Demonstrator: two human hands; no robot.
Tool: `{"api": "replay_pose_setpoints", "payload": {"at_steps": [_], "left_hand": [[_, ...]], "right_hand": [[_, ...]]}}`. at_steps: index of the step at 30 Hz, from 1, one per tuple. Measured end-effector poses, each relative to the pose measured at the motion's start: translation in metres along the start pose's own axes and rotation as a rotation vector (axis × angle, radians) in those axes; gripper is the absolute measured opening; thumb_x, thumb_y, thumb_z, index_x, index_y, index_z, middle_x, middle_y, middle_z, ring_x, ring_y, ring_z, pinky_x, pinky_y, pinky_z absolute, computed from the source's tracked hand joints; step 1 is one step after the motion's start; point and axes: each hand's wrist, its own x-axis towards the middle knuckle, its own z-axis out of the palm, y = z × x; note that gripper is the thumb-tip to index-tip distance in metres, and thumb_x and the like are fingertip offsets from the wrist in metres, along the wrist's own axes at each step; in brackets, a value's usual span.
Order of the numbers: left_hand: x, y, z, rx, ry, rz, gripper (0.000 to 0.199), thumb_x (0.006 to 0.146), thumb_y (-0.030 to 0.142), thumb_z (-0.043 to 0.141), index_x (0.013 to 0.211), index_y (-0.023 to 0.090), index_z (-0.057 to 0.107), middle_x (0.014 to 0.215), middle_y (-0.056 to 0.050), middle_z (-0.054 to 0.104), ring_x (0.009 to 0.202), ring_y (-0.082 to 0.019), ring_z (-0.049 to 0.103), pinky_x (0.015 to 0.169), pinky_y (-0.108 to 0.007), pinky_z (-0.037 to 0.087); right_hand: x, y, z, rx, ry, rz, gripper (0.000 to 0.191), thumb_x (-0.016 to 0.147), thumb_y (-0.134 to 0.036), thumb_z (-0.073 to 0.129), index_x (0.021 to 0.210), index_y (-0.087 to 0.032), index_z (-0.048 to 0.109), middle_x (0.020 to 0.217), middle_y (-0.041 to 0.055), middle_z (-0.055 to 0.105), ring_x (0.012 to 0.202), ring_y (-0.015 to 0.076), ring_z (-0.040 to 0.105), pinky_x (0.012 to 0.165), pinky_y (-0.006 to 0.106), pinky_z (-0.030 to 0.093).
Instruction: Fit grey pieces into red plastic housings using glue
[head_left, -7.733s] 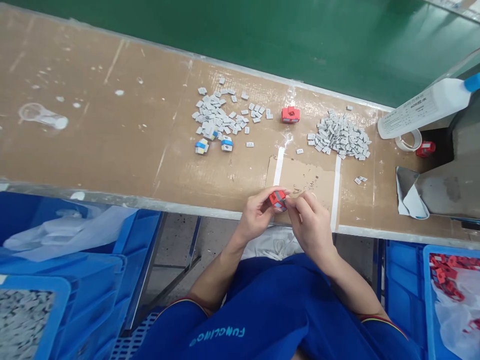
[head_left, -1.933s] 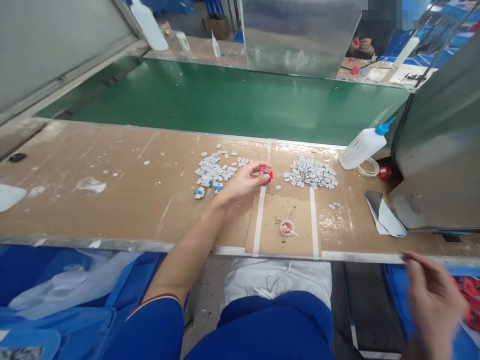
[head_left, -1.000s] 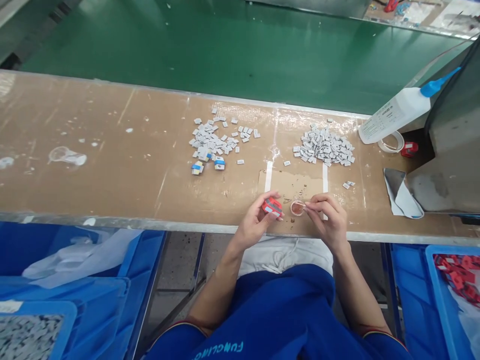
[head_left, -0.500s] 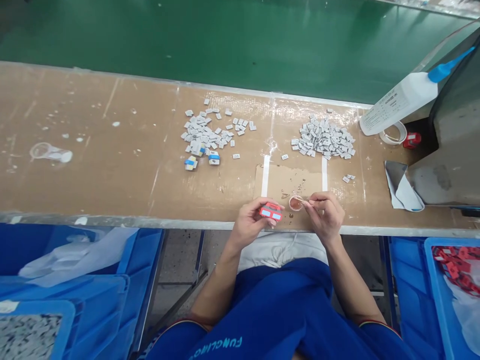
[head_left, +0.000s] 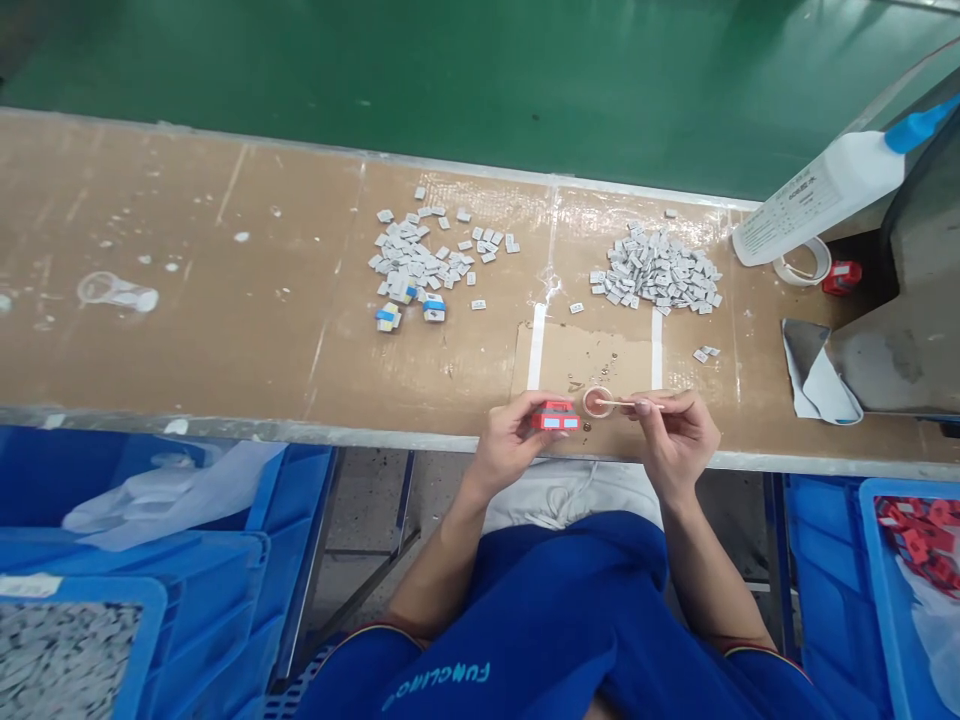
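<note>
My left hand [head_left: 510,442] is closed round a small red toy car [head_left: 556,416], whose two pale window patches face me. Between the fingertips of my right hand [head_left: 679,435] is a thin, pale wooden stick [head_left: 626,404]. The stick's far end reaches over a small round dish [head_left: 598,402] with a reddish-brown inside. That dish sits on a cardboard sheet [head_left: 577,350] near the table's front edge, between my two hands. Brown drops dot the sheet around it.
Small grey-white pieces lie in a left pile [head_left: 412,255] and a right pile [head_left: 660,268]. Taped blue-banded bundles [head_left: 433,308] sit by the left one. A white bottle [head_left: 821,200] leans at right beside a tape roll [head_left: 802,265]. Blue crates [head_left: 885,600] flank me; one holds red parts.
My right hand has moved right and its stick now shows at greater length, lying nearly level over the dish. The toy car has turned slightly in my left hand. The whole view has shifted a little.
</note>
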Motion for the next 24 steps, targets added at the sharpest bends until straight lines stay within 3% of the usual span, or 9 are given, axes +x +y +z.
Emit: {"api": "replay_pose_setpoints", "payload": {"at_steps": [7, 19, 24], "left_hand": [[0.0, 0.001, 0.001, 0.027, -0.012, 0.05, 0.033, 0.089, 0.035, 0.082, 0.117, 0.019, 0.074, 0.115, -0.01, 0.082, 0.099, -0.02, 0.08, 0.085, -0.027, 0.062], [0.001, 0.001, -0.001, 0.063, -0.029, 0.093, 0.03, 0.091, 0.032, 0.08, 0.118, 0.02, 0.074, 0.116, -0.01, 0.082, 0.103, -0.021, 0.08, 0.088, -0.027, 0.062], [0.0, 0.0, -0.002, 0.078, -0.026, 0.089, 0.03, 0.092, 0.034, 0.079, 0.119, 0.021, 0.075, 0.117, -0.01, 0.082, 0.105, -0.021, 0.079, 0.09, -0.028, 0.061]], "right_hand": [[0.0, -0.021, 0.016, -0.064, -0.216, -0.237, 0.015, 0.093, -0.014, 0.077, 0.095, -0.023, 0.065, 0.093, 0.0048, 0.083, 0.086, 0.0211, 0.082, 0.078, 0.037, 0.071], [-0.003, -0.014, 0.022, -0.134, -0.264, -0.194, 0.011, 0.096, -0.021, 0.075, 0.091, -0.024, 0.065, 0.091, 0.0034, 0.083, 0.086, 0.0213, 0.082, 0.083, 0.038, 0.071], [0.0, -0.016, 0.024, -0.183, -0.28, -0.257, 0.012, 0.097, -0.023, 0.073, 0.09, -0.025, 0.064, 0.089, 0.0037, 0.083, 0.082, 0.0212, 0.082, 0.075, 0.037, 0.071]]}}
